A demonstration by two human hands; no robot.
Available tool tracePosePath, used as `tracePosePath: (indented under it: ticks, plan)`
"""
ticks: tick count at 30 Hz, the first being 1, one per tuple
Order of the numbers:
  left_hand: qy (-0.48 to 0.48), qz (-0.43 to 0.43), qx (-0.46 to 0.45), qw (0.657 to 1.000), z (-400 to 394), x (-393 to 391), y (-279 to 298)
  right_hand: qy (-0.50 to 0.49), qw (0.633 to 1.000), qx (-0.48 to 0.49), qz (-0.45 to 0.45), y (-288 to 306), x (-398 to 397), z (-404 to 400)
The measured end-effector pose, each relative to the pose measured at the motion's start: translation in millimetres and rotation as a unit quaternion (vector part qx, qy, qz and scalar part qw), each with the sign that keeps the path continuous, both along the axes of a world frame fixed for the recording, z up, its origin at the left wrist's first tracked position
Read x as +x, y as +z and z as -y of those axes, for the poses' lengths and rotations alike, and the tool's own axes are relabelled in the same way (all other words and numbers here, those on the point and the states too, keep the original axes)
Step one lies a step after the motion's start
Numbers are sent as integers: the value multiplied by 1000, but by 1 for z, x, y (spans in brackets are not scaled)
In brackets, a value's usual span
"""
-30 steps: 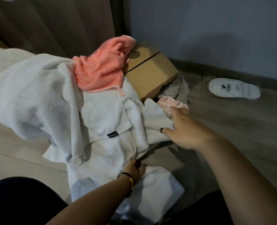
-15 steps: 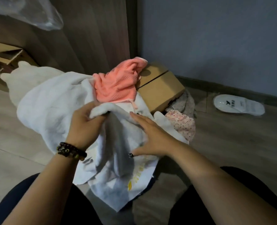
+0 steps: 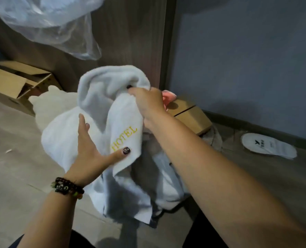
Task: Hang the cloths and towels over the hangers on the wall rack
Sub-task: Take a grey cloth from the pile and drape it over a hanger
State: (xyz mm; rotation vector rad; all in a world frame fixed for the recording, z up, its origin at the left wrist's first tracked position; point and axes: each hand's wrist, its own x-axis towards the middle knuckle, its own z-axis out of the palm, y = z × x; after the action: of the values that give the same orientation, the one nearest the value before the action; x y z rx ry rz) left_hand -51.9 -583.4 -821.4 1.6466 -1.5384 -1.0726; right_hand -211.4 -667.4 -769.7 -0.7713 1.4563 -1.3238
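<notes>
**White hotel towel held up between two hands above the floor**

The lower half of the frame is taken up by a wood-look floor [image 3: 14,176], and the upper right by a grey-blue wall [image 3: 247,59], met at centre top by a dark wood panel [image 3: 130,42]. A sheet of clear plastic [image 3: 50,24] is seen hanging across the upper left.

The centre of the frame is filled by a white towel [image 3: 98,108] embroidered with "HOTEL" in yellow letters. It is lifted clear of the floor, its top bunched into a hump at frame centre and its lower folds left trailing toward the bottom centre. More white cloth [image 3: 168,179] is piled beneath it, just right of centre.

The towel's top fold is gripped by the right hand [image 3: 148,102], whose fingers are curled closed over the fabric just above centre. The left hand [image 3: 89,149] is held spread, palm laid against the towel's left side, with the thumb pressed on the cloth just beside the lettering; a beaded bracelet [image 3: 68,187] is worn on that wrist.

An opened cardboard box [image 3: 8,85] is seen at the left edge, with a pale fluffy item [image 3: 48,102] just beside it. A second, closed cardboard box [image 3: 189,113] is set behind the right wrist, and a scrap of pink cloth [image 3: 168,97] is visible on it. A white slipper [image 3: 268,146] is lying sole-up at the right, near the skirting. A small white scrap [image 3: 8,150] is noted on the floor at the left.
</notes>
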Motion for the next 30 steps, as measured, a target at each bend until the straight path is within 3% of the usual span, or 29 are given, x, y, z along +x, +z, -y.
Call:
tracePosePath:
  ticks: [3, 6, 9, 12, 14, 16, 17, 19, 23, 26, 30]
  plan:
    - [-46, 20, 29, 998, 2, -11, -16, 29, 993, -27, 115, 23, 4, 23]
    - [-17, 113, 16, 993, 17, -15, -40, 165, 973, -4, 164, 10, -5, 15]
    - [83, 134, 30, 987, 35, -15, -50, 215, 976, 30, 34, -25, -38, 2]
    - [222, 36, 14, 974, 54, -15, -39, 100, 982, 19, -158, -67, -78, -5]
    - [347, -43, -41, 936, 65, -11, -27, 24, 966, 39, -253, -95, -94, -12]
    - [470, -111, -104, 869, 77, -3, -21, -2, 952, 22, -306, -126, -98, -20]
    - [506, -137, -122, 843, 82, 0, -22, 23, 945, 3, -326, -140, -96, -23]
    - [522, -176, -103, 828, 92, 0, -30, 116, 924, 1, -364, -160, -87, -19]
    - [490, -145, -10, 860, 97, -28, -60, 181, 881, 41, -435, -174, -78, -4]
    - [422, -83, -11, 903, 93, -52, -61, 168, 859, 51, -481, -181, -82, -3]
    - [346, -32, -44, 937, 87, -55, -46, 74, 925, 30, -372, -153, -86, -4]
